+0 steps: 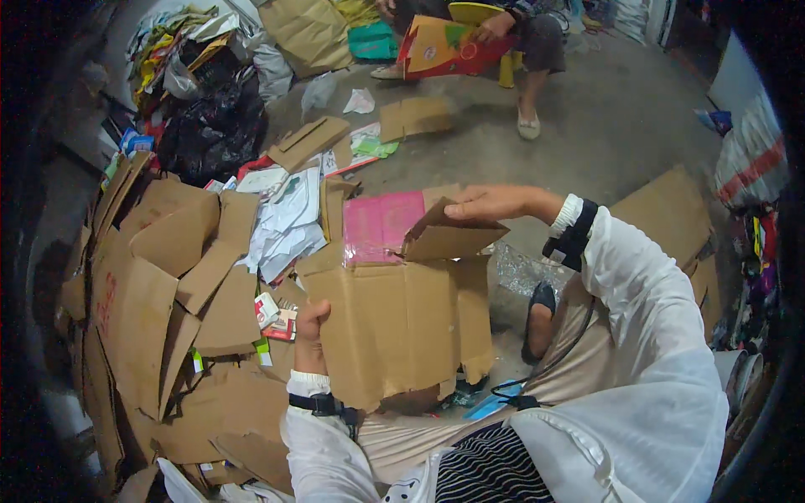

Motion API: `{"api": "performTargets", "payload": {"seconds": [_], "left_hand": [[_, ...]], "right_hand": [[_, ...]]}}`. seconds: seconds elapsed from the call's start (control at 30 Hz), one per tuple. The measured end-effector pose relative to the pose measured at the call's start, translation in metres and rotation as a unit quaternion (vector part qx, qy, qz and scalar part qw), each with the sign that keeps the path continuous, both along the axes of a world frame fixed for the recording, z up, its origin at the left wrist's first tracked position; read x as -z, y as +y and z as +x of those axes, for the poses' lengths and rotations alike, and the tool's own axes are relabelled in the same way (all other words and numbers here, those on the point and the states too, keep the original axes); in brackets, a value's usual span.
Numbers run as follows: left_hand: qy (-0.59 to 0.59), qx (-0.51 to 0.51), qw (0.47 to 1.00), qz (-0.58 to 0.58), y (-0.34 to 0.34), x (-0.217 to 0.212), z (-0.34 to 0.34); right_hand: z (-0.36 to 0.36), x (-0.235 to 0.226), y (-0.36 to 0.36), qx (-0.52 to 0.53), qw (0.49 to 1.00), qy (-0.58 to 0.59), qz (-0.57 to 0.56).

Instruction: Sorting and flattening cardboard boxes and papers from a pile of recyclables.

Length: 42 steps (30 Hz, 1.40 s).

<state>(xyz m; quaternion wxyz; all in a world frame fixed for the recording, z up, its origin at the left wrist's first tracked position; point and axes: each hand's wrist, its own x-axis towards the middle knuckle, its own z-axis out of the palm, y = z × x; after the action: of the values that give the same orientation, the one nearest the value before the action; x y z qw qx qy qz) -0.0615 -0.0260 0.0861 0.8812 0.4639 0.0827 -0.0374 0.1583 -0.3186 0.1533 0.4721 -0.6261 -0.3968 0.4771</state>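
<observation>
A flattened brown cardboard box (390, 331) lies across my lap, with creases running down it and torn lower edges. Pink sheet under clear tape (383, 220) covers part of its far side. My left hand (312, 329) grips the box's left edge, thumb on top and the other fingers hidden beneath. At the far right, my right hand (486, 204) pinches a raised cardboard flap (453, 237) between thumb and fingers, folded up from the box.
Flattened cardboard (134, 310) is heaped on my left, beside white papers (289, 218). A black plastic bag (214, 126) sits farther back. Across the floor, another person's hand (495, 27) holds a red and yellow printed sheet (453, 50). More cardboard (667, 214) lies to the right.
</observation>
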Motion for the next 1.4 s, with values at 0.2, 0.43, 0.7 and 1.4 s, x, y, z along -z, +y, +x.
{"api": "performTargets", "payload": {"seconds": [0.2,0.43,0.7,1.4], "left_hand": [[0.002,-0.019,0.999,-0.034,-0.007,-0.003,0.004],[0.052,-0.057,0.993,-0.085,-0.014,-0.002,0.003],[0.029,-0.042,0.998,-0.03,-0.001,-0.009,0.003],[0.031,-0.232,0.95,0.207,0.055,-0.009,0.007]], "right_hand": [[-0.012,0.03,0.01,-0.029,0.968,-0.239,0.068],[-0.027,0.033,0.026,0.003,0.936,-0.267,0.231],[0.013,0.035,0.005,0.136,0.978,-0.152,0.039],[0.093,0.059,-0.101,0.458,0.863,-0.207,-0.057]]}}
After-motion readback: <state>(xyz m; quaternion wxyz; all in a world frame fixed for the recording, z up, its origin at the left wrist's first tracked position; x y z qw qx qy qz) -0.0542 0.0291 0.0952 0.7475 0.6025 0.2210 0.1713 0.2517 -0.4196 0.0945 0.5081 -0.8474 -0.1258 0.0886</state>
